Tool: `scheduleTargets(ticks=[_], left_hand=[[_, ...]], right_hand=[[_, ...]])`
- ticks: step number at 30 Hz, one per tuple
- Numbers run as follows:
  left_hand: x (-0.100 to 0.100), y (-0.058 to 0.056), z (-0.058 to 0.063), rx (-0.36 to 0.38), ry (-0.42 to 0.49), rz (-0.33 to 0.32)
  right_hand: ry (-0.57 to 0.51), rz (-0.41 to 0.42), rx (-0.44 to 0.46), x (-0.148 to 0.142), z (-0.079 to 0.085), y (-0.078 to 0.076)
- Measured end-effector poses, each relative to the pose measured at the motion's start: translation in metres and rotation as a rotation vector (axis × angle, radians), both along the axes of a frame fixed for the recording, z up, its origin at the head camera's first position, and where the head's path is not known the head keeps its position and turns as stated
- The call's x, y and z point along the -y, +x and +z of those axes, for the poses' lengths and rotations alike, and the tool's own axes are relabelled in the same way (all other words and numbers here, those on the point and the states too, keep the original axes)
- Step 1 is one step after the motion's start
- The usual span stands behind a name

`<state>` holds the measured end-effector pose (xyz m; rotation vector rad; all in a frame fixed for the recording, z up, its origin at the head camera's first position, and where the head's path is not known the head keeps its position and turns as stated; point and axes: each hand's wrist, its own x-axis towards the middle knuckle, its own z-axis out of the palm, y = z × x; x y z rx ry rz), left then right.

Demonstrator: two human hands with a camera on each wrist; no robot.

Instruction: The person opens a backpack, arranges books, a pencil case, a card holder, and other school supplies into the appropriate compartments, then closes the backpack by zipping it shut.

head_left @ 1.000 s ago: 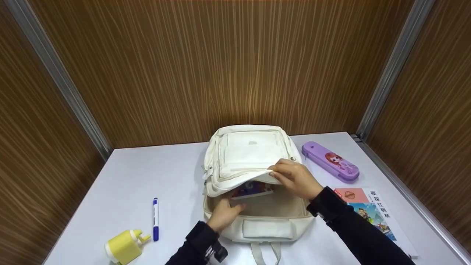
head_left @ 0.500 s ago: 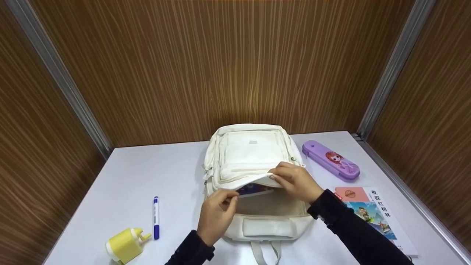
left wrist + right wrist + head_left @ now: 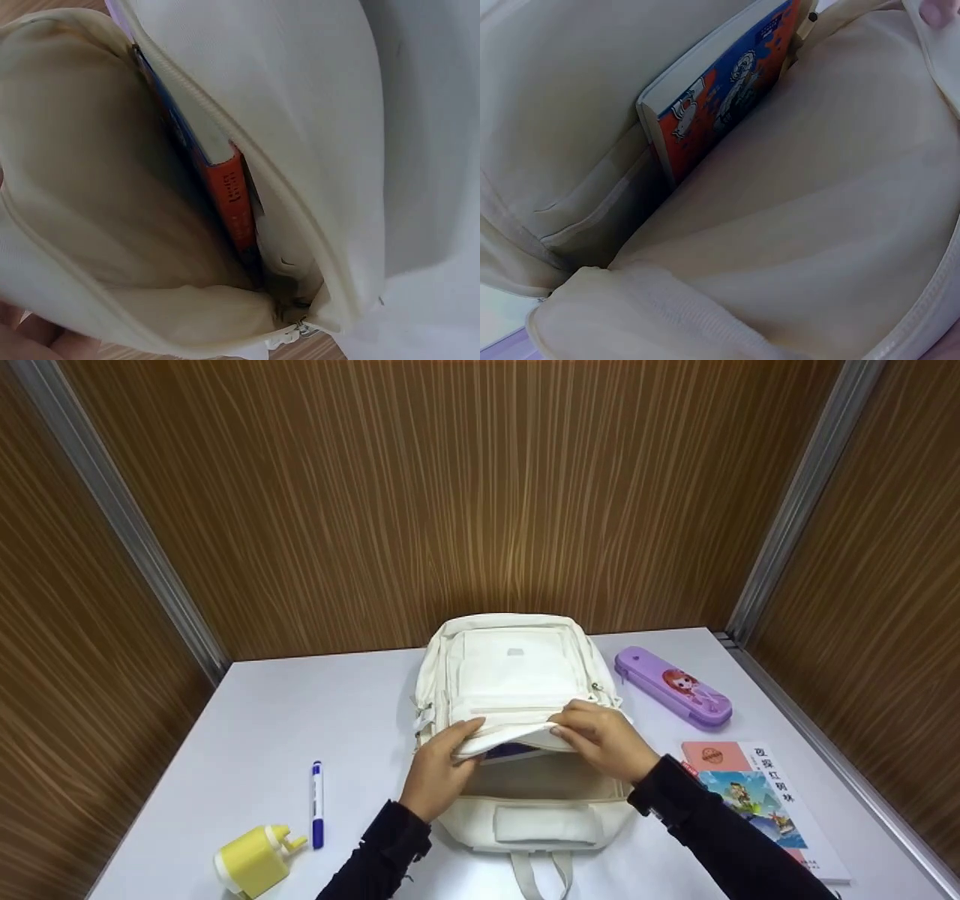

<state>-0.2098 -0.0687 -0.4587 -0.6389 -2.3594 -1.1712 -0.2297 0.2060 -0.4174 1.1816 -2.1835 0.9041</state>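
A cream backpack (image 3: 517, 667) lies on the table with its main compartment unzipped and gaping toward me. My left hand (image 3: 441, 769) pinches the left part of the raised front panel's edge. On the same edge, farther right, my right hand (image 3: 606, 739) pinches the fabric between thumb and fingers. Inside leans a book (image 3: 731, 90) with a blue and orange cover. Its orange spine (image 3: 231, 195) shows in the left wrist view, close along the zipper edge. In the head view the panel hides most of this book. Fingers (image 3: 45, 341) appear at the lower left of the left wrist view.
To the backpack's right lies a purple pencil case (image 3: 675, 688), with a picture book (image 3: 765, 802) nearer me. A blue-capped white marker (image 3: 318, 804) and a yellow bottle-like object with a white base (image 3: 255, 862) lie on the left. Wood-grain panels (image 3: 480, 495) enclose the table.
My left hand has come up out of the bag's opening and taken hold of the panel edge. The panel sits slightly lower over the book. My right hand keeps its grip, shifting slightly down.
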Motion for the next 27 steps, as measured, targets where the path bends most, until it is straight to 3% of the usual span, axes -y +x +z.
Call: scheduleTargets(ticks=[6,13,23,27], left_hand=[[0.0,0.002,-0.003,-0.049,-0.024,0.024],[-0.001,0.007,-0.007,-0.123,-0.122,0.035],[-0.005,0.013,-0.012,-0.149,-0.195,0.043],[-0.007,0.013,-0.016,-0.18,-0.203,0.056]], right_hand=[[0.029,0.022,-0.039,-0.003,-0.005,0.002],[0.067,0.001,-0.003,-0.01,-0.009,0.007],[0.056,0.033,0.056,-0.021,-0.017,0.022],[0.067,-0.041,0.078,-0.036,-0.017,0.031]])
